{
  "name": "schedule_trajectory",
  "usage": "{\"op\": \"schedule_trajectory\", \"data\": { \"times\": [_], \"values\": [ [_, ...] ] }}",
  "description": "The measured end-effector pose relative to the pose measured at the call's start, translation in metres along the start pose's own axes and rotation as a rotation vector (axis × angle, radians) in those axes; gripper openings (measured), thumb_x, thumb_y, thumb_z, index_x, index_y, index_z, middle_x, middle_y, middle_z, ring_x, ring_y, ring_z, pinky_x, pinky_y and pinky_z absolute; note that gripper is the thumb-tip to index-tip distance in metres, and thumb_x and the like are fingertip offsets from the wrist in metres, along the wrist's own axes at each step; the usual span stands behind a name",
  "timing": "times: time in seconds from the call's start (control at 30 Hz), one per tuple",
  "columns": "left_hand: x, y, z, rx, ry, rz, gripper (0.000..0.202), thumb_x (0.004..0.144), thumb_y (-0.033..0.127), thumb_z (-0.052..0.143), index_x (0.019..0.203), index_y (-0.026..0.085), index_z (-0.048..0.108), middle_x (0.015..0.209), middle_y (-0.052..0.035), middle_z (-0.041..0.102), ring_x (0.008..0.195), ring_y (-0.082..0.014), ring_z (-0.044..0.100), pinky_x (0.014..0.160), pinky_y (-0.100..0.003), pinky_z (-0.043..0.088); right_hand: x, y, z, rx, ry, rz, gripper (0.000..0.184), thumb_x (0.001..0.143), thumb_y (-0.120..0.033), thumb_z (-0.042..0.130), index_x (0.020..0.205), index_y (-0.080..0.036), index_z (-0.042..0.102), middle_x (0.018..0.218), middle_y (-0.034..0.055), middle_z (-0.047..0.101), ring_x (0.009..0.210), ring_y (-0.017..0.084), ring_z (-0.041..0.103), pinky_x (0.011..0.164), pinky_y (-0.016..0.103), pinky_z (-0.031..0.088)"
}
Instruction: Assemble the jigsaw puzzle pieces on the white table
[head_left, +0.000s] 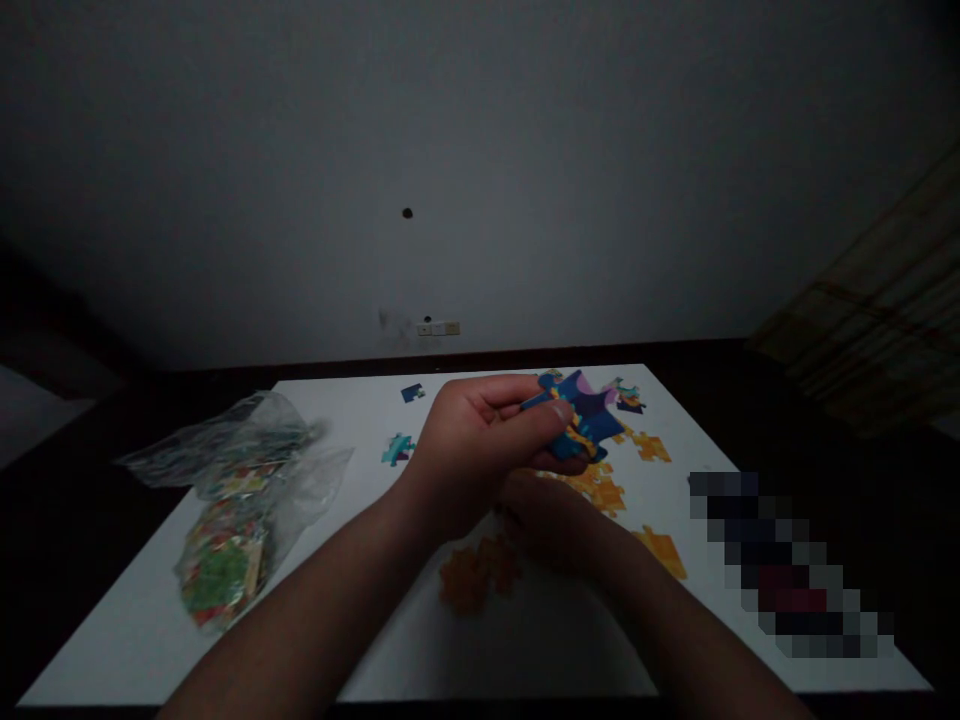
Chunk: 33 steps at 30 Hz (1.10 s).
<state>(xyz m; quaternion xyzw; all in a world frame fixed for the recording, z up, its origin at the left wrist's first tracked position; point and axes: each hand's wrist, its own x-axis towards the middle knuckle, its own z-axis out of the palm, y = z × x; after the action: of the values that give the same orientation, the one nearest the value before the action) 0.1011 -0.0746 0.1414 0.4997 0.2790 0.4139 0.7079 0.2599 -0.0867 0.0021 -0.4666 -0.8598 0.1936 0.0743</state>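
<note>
Raised over the table, my left hand [480, 435] is closed on blue puzzle pieces [589, 420] with yellow and purple parts, pinched under the thumb. Lower down and partly behind the left forearm, my right hand [551, 520] is curled, its fingertips in shadow; what they hold, if anything, is hidden. Close to its fingers lie orange puzzle pieces [476, 575], and more yellow-orange pieces [600, 487] spread behind it. A teal piece [397, 449] is left of my left hand, with a small dark blue piece [412, 393] farther back.
Clear plastic bags [225, 565] with colourful contents lie along the left side of the white table [135, 630]. Single yellow pieces [649, 446] and multicoloured ones [630, 397] are on the right. A pixelated object [787, 570] covers the right edge. Behind stands a grey wall with sockets [439, 328].
</note>
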Motion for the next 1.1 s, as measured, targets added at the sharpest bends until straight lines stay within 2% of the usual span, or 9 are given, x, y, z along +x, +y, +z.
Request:
{"op": "schedule_trajectory", "data": {
  "times": [0.17,0.3,0.43,0.63,0.87,0.97,1.03,1.1],
  "values": [
    [-0.004,-0.003,-0.017,-0.044,0.038,0.032,0.022,0.077,0.032,0.099,0.087,0.017,0.088,0.087,-0.0075,0.086,0.076,-0.0186,0.081,0.083,-0.032,0.073,-0.001,-0.003,-0.002,0.024,-0.041,0.080,0.024,0.102,-0.016,0.058,0.113,-0.019,0.080,0.110,0.0113,0.083,0.099,0.025,0.077,0.087,0.036,0.055],
    [-0.002,-0.009,-0.024,-0.047,0.066,0.051,0.031,0.074,0.030,0.100,0.101,0.018,0.090,0.096,-0.0085,0.088,0.093,-0.0255,0.086,0.095,-0.040,0.074,-0.001,-0.003,-0.002,0.047,-0.051,0.110,0.023,0.100,-0.016,0.060,0.110,-0.019,0.081,0.106,0.0110,0.083,0.095,0.025,0.076,0.082,0.035,0.051],
    [0.001,-0.013,-0.026,-0.007,0.091,0.088,0.039,0.073,0.027,0.101,0.109,0.018,0.089,0.101,-0.0087,0.089,0.103,-0.0277,0.087,0.098,-0.041,0.074,-0.002,-0.005,-0.003,0.068,-0.038,0.121,0.025,0.100,-0.015,0.060,0.114,-0.019,0.081,0.104,0.0116,0.083,0.096,0.025,0.077,0.081,0.034,0.049],
    [-0.001,-0.015,-0.036,0.017,0.100,0.044,0.038,0.071,0.030,0.104,0.105,0.018,0.088,0.104,-0.0094,0.089,0.097,-0.0268,0.087,0.097,-0.041,0.073,-0.004,0.001,-0.007,0.194,0.033,0.133,0.031,0.100,-0.015,0.059,0.124,-0.021,0.078,0.116,0.0101,0.085,0.104,0.025,0.079,0.086,0.034,0.051],
    [-0.006,-0.021,-0.046,-0.024,0.118,0.055,0.033,0.075,0.029,0.103,0.102,0.019,0.089,0.094,-0.0053,0.086,0.091,-0.0217,0.084,0.093,-0.036,0.073,-0.005,0.009,-0.002,0.242,0.079,0.104,0.030,0.095,-0.013,0.065,0.119,-0.023,0.080,0.115,0.0073,0.085,0.101,0.024,0.078,0.089,0.035,0.053],
    [-0.006,-0.027,-0.054,-0.008,0.128,0.072,0.032,0.074,0.029,0.102,0.100,0.018,0.087,0.093,-0.0047,0.085,0.086,-0.0197,0.082,0.087,-0.034,0.072,-0.002,0.015,0.000,0.325,0.185,0.075,0.023,0.100,-0.020,0.067,0.119,-0.024,0.079,0.111,0.0073,0.085,0.098,0.024,0.078,0.087,0.036,0.055],
    [-0.005,-0.033,-0.065,0.028,0.112,0.053,0.031,0.074,0.027,0.100,0.100,0.018,0.086,0.090,-0.0042,0.084,0.079,-0.0169,0.079,0.079,-0.030,0.069,0.001,0.020,0.000,0.462,0.345,0.104,0.018,0.102,-0.032,0.073,0.118,-0.025,0.078,0.096,0.0048,0.083,0.083,0.022,0.076,0.078,0.035,0.056],
    [-0.002,-0.042,-0.078,0.073,0.063,-0.005,0.029,0.072,0.024,0.099,0.096,0.017,0.085,0.087,-0.0036,0.084,0.072,-0.0142,0.075,0.072,-0.026,0.065,0.005,0.024,-0.001,0.660,0.541,0.176,0.023,0.098,-0.042,0.081,0.114,-0.026,0.077,0.084,0.0012,0.078,0.067,0.019,0.070,0.066,0.033,0.057]
  ]
}}
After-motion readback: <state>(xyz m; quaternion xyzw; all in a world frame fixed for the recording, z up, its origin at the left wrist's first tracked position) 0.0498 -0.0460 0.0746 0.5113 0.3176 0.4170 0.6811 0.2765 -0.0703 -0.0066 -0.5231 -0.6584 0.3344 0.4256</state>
